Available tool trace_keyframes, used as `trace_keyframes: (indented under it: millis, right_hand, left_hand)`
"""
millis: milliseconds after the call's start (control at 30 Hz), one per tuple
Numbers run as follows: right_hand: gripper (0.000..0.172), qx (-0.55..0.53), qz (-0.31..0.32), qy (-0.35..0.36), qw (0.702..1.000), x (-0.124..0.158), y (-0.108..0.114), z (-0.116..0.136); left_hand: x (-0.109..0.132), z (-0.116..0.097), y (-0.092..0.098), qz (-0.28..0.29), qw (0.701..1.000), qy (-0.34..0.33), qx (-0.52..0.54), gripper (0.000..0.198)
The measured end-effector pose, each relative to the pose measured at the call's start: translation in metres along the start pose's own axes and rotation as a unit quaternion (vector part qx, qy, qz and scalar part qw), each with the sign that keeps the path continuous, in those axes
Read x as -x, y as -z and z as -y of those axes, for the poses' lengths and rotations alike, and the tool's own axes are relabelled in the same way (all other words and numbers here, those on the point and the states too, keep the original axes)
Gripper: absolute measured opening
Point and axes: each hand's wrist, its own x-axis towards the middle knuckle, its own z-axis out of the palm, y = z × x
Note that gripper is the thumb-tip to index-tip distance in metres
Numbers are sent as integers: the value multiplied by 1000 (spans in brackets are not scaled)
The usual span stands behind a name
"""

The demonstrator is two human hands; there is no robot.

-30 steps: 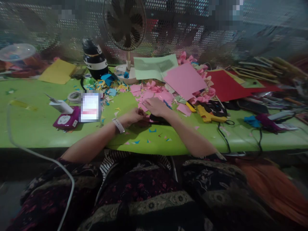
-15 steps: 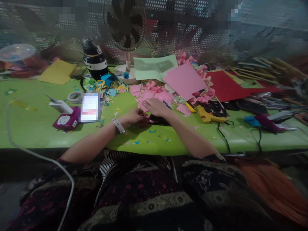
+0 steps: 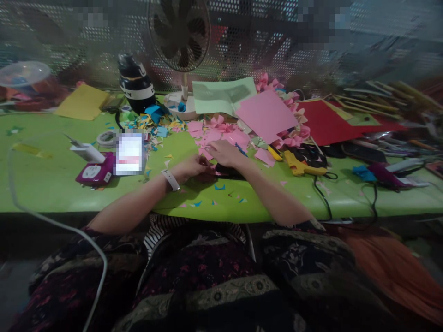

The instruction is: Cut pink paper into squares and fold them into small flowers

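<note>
My left hand (image 3: pixel 194 168), with a pale watch on its wrist, is low over the green table. Its fingers are bent together at what looks like a piece of pink paper (image 3: pixel 209 176). Just to the right, my right hand (image 3: pixel 223 152) bends over a flat black object (image 3: pixel 231 174), whose kind I cannot make out because the hand covers much of it. The right fingertips point left and lie close to the loose pink paper pieces (image 3: pixel 238 138). Behind the hands lies a square pink sheet (image 3: pixel 266 115).
A lit phone (image 3: pixel 129 154), purple box (image 3: pixel 95 174) and tape roll (image 3: pixel 106 138) sit left. Behind stand a black bottle (image 3: pixel 136 85) and a fan (image 3: pixel 179 32). A yellow glue gun (image 3: pixel 301 164) with a cord and red paper (image 3: pixel 328 122) lie right. Paper scraps (image 3: pixel 219 187) dot the front.
Both hands hold almost the same place and pose. The view has shifted very slightly; nothing else visibly moved.
</note>
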Motion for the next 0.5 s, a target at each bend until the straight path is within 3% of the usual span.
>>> trace_keyframes:
  millis: [500]
  right_hand:
    - [40,-11,-10,-16,1000,-3,-5,-2]
  left_hand:
    - [-1,1,1,15,1000,-3,16,31]
